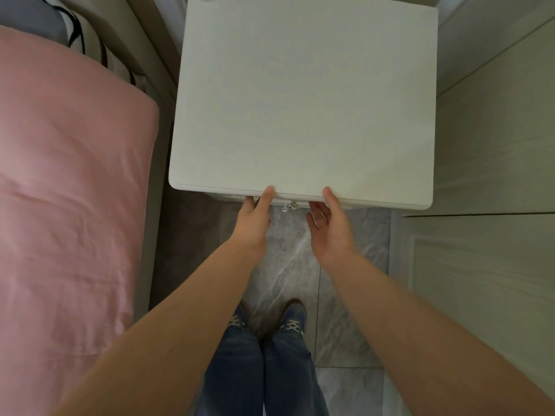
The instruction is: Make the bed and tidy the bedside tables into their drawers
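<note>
A white bedside table [303, 100] stands straight ahead, seen from above, its top bare. Both my hands reach to its front edge. My left hand [255, 217] has its thumb tip at the top's edge and its fingers lie straight against the drawer front below. My right hand [329, 223] is the same on the other side, fingers straight toward the drawer front. Between them hangs a small silver drawer knob [290, 206]. The drawer front is mostly hidden under the tabletop's overhang. The bed [66, 187] with a smooth pink cover lies to the left.
A grey and a striped pillow [60, 22] lie at the bed's head. A pale wardrobe door [486, 259] closes in the right side. Grey marble floor tiles [288, 265] show below my hands, with my jeans and blue shoes standing on them.
</note>
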### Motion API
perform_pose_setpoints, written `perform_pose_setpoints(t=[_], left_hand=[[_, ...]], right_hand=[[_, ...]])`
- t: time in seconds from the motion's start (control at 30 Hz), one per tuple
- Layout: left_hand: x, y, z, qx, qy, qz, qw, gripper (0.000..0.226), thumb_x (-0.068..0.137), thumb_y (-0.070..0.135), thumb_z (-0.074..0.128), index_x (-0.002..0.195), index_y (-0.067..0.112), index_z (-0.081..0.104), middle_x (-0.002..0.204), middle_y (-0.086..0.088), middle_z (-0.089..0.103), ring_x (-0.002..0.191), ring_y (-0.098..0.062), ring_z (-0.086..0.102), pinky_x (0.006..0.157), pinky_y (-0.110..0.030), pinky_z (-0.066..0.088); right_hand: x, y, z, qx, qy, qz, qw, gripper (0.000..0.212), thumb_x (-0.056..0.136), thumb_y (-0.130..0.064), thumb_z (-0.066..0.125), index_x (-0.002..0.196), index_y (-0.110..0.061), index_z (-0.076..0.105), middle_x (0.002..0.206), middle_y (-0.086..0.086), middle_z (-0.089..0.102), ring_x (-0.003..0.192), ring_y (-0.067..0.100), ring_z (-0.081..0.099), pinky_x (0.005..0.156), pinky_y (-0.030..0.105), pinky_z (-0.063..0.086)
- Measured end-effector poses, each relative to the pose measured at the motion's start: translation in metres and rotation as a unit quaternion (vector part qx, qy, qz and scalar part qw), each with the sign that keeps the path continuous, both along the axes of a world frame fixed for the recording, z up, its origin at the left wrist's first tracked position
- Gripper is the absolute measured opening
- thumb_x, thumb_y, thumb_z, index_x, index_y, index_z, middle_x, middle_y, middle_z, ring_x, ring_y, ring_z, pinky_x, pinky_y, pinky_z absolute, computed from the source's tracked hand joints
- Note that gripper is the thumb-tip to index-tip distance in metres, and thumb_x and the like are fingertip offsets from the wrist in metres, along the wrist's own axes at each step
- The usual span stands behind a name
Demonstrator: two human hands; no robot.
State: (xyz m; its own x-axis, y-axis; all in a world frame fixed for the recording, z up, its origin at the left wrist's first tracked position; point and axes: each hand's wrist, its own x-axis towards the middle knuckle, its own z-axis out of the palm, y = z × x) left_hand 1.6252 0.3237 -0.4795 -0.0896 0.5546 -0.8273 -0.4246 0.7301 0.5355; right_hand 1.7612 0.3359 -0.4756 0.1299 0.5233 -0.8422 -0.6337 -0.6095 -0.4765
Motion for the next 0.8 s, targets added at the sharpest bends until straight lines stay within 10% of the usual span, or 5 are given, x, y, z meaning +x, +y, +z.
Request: perform_pose_setpoints(t=[0.63, 0.8], left_hand=[[0.009, -0.001, 0.019, -0.01, 0.064, -0.038, 0.997, 0.065, 0.095, 0.053, 0.046, 0.151, 0.028, 0.027, 0.137, 0.002, 0.055, 0.116, -0.019, 0.059, 0.104, -0.044, 0.044], [-0.01, -0.023, 0.066, -0.004, 0.057, -0.052, 0.997, 0.077, 0.096, 0.04, 0.053, 0.155, 0.027, 0.005, 0.123, -0.004, 0.066, 0.102, -0.021, 0.068, 0.091, -0.042, 0.055]], right_hand=[[-0.002, 0.001, 0.024, -0.068, -0.062, 0.103, 0.99, 0.033, 0.091, -0.038, 0.065, 0.119, -0.023, 0.058, 0.125, -0.003, 0.059, 0.114, 0.016, 0.06, 0.107, 0.037, 0.041], [-0.025, -0.021, 0.072, -0.129, -0.064, 0.173, 0.974, 0.012, 0.093, -0.021, 0.061, 0.104, -0.017, 0.06, 0.103, 0.001, 0.062, 0.093, 0.017, 0.062, 0.082, 0.031, 0.048]])
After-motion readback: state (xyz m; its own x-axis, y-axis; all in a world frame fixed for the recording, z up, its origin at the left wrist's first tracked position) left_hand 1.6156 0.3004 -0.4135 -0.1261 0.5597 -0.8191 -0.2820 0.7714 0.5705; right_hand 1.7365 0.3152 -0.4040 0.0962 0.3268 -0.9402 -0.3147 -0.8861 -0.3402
